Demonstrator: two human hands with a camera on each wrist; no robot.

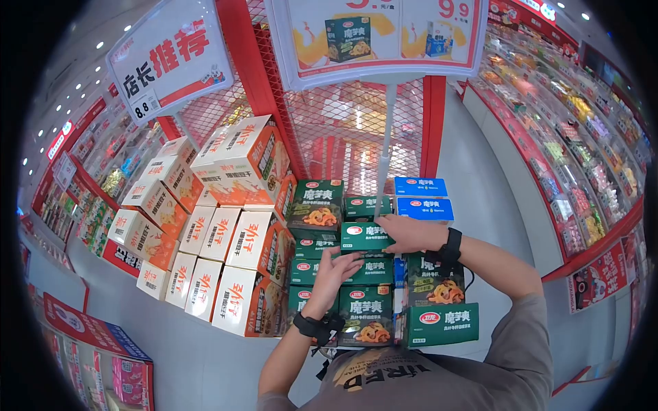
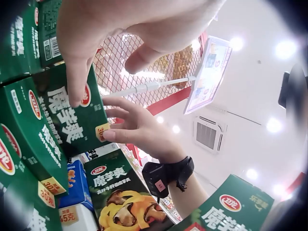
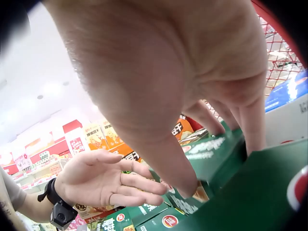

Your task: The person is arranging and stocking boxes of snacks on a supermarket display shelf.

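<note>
My right hand grips the right end of a green snack box in the middle of the green stack. In the right wrist view its thumb lies on the near face of that green snack box and its fingers go behind it. My left hand is close in front of the box's lower left, fingers extended; the right wrist view shows this left hand with its palm bare. More green boxes lie under and around both hands.
White-and-orange boxes are stacked to the left. Blue boxes stand at the back right, and a green box lies front right. A sign pole rises behind the stack before a red mesh panel.
</note>
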